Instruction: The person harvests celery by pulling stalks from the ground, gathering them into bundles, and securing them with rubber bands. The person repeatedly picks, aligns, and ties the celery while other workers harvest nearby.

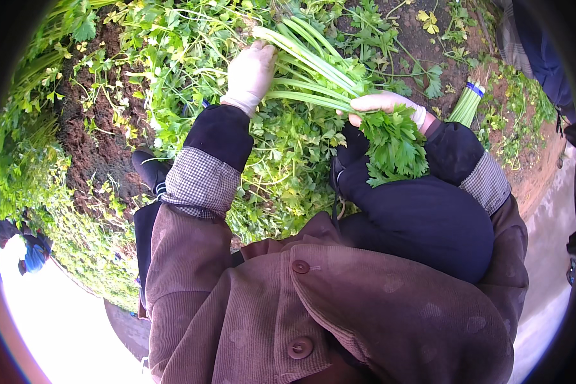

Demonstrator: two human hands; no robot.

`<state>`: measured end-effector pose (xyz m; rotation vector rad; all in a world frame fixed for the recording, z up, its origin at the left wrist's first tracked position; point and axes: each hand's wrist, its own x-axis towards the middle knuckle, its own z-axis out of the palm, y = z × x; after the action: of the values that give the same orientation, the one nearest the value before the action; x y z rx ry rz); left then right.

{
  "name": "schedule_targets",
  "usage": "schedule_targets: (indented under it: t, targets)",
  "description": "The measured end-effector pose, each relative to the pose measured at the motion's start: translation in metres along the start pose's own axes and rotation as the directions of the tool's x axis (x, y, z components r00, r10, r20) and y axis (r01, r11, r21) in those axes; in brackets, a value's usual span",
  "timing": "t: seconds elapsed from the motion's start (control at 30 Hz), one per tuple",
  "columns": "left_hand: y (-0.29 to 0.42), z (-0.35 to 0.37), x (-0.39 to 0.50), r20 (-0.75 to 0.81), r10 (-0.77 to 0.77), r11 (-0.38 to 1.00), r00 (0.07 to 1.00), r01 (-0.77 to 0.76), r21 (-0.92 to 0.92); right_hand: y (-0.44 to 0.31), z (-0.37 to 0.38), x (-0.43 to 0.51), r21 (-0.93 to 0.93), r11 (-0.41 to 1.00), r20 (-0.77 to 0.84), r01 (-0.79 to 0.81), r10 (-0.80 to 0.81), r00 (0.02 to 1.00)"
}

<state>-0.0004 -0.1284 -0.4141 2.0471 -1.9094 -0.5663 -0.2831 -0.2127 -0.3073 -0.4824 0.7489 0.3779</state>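
Note:
A bunch of celery [312, 60] stretches between my two white-gloved hands, its pale stalks fanned apart and slanting from upper left to lower right. My right hand [384, 103] grips it where the stalks meet the leaves, thumb on top. The green celery leaves [396, 144] hang below that hand, over my bent knee. My left hand [250, 74] is curled at the lower stalk ends, back of the hand towards me; its fingertips are partly hidden. Thin roots show just above it.
Loose celery plants and leaves [288, 158] cover the ground between my legs. A celery bundle with a blue band [468, 103] lies to the right on brown soil [523, 185]. Another person's dark clothing [540, 53] is at upper right. More celery grows or lies at left [24, 115].

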Motion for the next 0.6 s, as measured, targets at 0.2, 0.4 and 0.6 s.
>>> schedule_targets:
  t: [0.2,0.4,0.6]
  targets:
    - [-0.013,-0.007,0.003,0.109,-0.521,0.48,0.846,0.397,-0.782,-0.003,0.004,-0.003,0.003,1.0,0.002,0.007,-0.007,1.0]
    - [-0.008,-0.006,0.012,0.289,-0.481,-0.069,0.828,0.293,-0.954,0.002,-0.001,0.0,0.033,0.999,0.037,-0.014,0.012,0.999]
    - [-0.044,-0.071,0.015,0.132,-0.741,-0.062,0.659,0.13,-0.99,0.018,-0.016,0.011,-0.277,0.943,-0.02,0.186,-0.199,0.98]
